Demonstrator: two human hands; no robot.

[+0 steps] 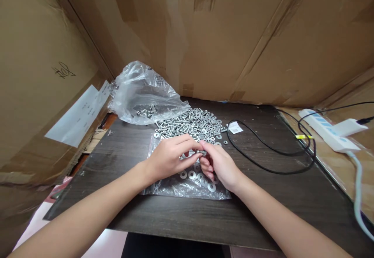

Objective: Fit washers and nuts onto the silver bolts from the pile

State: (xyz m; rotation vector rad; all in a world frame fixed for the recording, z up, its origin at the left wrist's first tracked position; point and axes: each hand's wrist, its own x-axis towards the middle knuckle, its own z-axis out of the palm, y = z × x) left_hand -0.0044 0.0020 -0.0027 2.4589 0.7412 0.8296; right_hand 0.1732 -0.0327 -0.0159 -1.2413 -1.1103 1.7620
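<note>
A small metal bolt (201, 153) sits at the meeting fingertips of both my hands. My left hand (172, 154) comes in from the left, thumb and forefinger pinched on it. Close against those fingers, my right hand (222, 162) grips the bolt from the other side, its remaining fingers curled under. Whether a nut or washer is on the bolt is hidden by my fingers. Beneath my hands lies a clear plastic bag (187, 192) with flat washers (211, 188) on or in it. Just beyond is a heap of bolts, nuts and washers (187, 122).
A crumpled clear bag (131, 90) with some bolts inside stands at the back left. To the right, a black cable (274, 171) loops over the dark tabletop (271, 195), near a white label (235, 127) and a power strip (327, 133). Cardboard walls (222, 55) enclose the back and sides.
</note>
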